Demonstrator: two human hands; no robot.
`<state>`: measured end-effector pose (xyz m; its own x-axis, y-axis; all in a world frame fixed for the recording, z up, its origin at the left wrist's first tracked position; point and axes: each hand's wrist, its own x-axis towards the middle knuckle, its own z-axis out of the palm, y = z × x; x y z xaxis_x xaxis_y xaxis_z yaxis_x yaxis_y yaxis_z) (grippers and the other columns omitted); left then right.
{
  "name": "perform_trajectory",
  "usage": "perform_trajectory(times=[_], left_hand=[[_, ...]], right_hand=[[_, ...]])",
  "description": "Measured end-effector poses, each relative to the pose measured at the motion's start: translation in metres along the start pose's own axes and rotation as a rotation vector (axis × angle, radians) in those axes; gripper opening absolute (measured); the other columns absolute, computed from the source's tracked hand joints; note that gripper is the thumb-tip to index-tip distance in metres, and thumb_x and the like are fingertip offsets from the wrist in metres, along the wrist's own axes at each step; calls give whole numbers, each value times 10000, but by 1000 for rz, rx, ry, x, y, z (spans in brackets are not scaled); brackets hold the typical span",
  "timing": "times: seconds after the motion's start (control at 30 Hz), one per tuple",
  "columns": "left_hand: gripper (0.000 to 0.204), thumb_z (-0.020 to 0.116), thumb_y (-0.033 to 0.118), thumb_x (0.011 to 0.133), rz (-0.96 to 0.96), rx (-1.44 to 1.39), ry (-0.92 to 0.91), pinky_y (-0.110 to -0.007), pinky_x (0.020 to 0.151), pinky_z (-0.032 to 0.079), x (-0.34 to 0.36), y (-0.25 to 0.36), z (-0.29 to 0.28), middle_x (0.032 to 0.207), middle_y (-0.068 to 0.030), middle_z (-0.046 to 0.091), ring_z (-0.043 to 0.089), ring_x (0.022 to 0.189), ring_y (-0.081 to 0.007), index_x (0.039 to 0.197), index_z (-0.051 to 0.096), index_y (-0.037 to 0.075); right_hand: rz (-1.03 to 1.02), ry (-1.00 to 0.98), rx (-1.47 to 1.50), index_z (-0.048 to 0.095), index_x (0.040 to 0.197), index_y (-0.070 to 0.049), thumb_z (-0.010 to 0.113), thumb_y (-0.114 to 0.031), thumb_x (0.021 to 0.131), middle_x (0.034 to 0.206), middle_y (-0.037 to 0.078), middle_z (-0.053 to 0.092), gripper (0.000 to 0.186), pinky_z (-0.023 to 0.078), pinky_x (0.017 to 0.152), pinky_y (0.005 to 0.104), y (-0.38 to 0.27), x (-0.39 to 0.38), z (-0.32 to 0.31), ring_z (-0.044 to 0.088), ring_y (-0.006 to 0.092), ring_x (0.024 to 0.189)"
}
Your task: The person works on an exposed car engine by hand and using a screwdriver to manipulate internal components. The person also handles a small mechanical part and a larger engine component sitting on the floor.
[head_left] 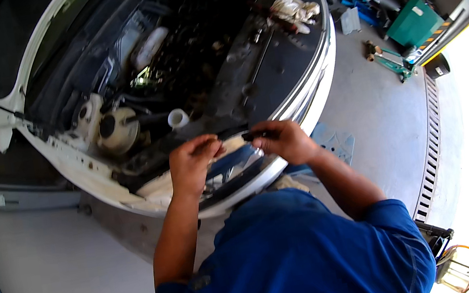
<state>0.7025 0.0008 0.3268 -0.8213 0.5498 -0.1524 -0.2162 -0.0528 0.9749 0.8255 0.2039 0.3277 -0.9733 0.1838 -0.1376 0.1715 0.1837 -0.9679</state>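
Observation:
My left hand (191, 164) and my right hand (287, 141) are raised above the front corner of a white car, fingers pinched. A short, slim black piece (233, 131) spans the gap between them, one end at each hand's fingertips. Its exact kind is too small and dark to make out. Under my hands lies the car's headlight (232, 168). Beyond them the engine bay (197, 61) is exposed, with a round off-white fluid reservoir (118, 131) and a small white ring-shaped opening (178, 118) closest to my left hand.
A crumpled rag (294, 11) lies on the dark front panel (286, 63). On the grey floor at right stand a green cabinet (415, 22) and a floor jack (390, 61), beside a drain grate (429, 148). A pale blue step stool (334, 142) is by the bumper.

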Motion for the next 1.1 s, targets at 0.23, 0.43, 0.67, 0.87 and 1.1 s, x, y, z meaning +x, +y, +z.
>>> perform_trajectory(times=[0.23, 0.43, 0.67, 0.87, 1.1], left_hand=[[224, 670, 69, 856, -44, -97, -62, -308, 770, 565, -11, -2, 11, 897, -146, 697, 694, 804, -226, 1046, 662, -50], [222, 674, 75, 854, -30, -124, -83, -303, 761, 568, -12, -7, 15, 908, -155, 697, 694, 799, -227, 1031, 665, -59], [255, 697, 134, 844, -12, -47, -134, -353, 715, 587, -16, -1, 9, 860, -159, 689, 688, 751, -247, 1016, 659, -50], [205, 719, 113, 816, -76, -45, -250, -352, 645, 572, -14, 4, -7, 792, -155, 685, 668, 678, -224, 946, 681, -41], [194, 730, 111, 805, -121, -87, -275, -331, 626, 558, -16, -2, -20, 761, -150, 678, 659, 656, -217, 911, 686, -46]], right_hand=[[-86, -189, 313, 591, 1162, 41, 653, -175, 902, 814, 26, 614, 344, 484, 651, 249, -9, 18, 5, 541, 83, 710], [-70, -294, 274, 601, 1139, 42, 659, -171, 893, 815, 26, 618, 330, 483, 656, 240, -9, 20, -10, 551, 87, 707], [-44, -384, 221, 619, 1111, 47, 663, -150, 887, 809, 41, 628, 303, 474, 619, 236, -19, 26, -9, 550, 88, 671], [0, -444, 286, 629, 1100, 56, 661, -141, 888, 796, 57, 633, 292, 465, 587, 245, -17, 32, -3, 539, 91, 644], [67, -463, 217, 651, 1108, 19, 672, -180, 885, 674, 13, 593, 299, 439, 552, 238, -19, 33, 11, 526, 68, 600]])
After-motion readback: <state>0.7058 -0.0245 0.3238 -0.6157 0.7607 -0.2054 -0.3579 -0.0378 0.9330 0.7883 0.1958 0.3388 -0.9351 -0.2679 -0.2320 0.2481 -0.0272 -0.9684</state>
